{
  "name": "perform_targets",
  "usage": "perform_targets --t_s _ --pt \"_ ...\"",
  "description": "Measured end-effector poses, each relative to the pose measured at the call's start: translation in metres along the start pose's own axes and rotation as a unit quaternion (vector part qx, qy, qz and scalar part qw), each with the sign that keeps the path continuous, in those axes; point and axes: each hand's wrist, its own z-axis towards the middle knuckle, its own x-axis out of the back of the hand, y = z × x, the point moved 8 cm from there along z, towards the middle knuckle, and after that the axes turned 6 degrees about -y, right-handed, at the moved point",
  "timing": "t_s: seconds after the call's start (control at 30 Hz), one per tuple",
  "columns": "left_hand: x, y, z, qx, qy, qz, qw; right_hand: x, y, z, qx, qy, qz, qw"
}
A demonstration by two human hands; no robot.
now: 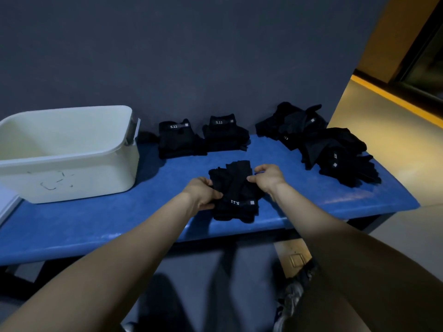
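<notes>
A black glove with a white "5.11" label (236, 192) lies on the blue table (119, 219) near its front edge. My left hand (203, 192) grips the glove's left side with curled fingers. My right hand (267, 177) pinches its upper right part. Two neat stacks of black gloves stand at the back by the wall, one on the left (178, 138) and one on the right (225, 134). A loose pile of black gloves (323, 142) spreads over the table's right end.
A white plastic tub (72, 161) stands at the table's left. A white flat object (7, 202) pokes in at the far left edge. A dark grey wall runs behind the table. Right of the table is a yellow-lit floor (374, 130).
</notes>
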Motion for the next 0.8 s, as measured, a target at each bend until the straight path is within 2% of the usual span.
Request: perform_targets --t_s 0.17,0.27,0.37,0.47,0.57,0.67,0.8 --pt "0.001 -0.003 0.002 -0.02 0.022 0.004 1.0 0.01 0.005 -0.007 0.012 0.022 -0.025 0.999" --pt "0.004 -0.001 0.001 -0.042 0.049 0.014 0.998 0.019 0.008 -0.015 -0.016 0.064 -0.051 0.997" --pt "0.009 -0.002 0.002 -0.046 0.071 0.02 0.996 0.01 0.014 -0.025 -0.057 0.018 -0.038 0.997" --pt "0.004 -0.007 -0.002 -0.022 0.038 0.012 0.999 -0.004 0.022 -0.035 -0.089 -0.038 -0.031 0.995" --pt "0.001 -0.01 -0.008 -0.001 0.018 0.046 0.999 -0.006 0.025 -0.038 -0.09 -0.038 0.008 0.995" --pt "0.003 -0.002 -0.01 -0.012 0.014 0.037 0.999 -0.003 0.02 -0.037 -0.073 -0.024 0.029 0.997" --pt "0.007 0.002 -0.011 -0.022 0.028 0.049 0.998 -0.008 0.021 -0.041 -0.063 -0.026 0.018 0.997"
